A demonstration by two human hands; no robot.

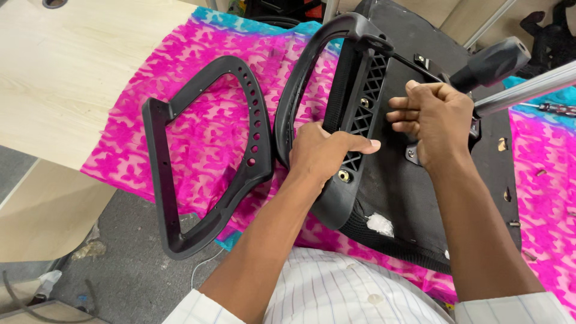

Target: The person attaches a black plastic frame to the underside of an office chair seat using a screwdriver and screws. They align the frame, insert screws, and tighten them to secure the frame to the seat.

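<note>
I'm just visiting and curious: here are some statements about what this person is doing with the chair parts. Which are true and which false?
1. The left hand grips the black armrest lying against the upturned chair seat. True.
2. The right hand rests flat and empty on the cloth. False: it is closed around a thin black tool over the seat's underside.
3. A second armrest lies untouched on the pink cloth. True.
4. The cloth is plain white. False: it is bright pink, patterned, with a teal edge.
5. The spare armrest lies to the right of the seat. False: it lies to the left.
</note>
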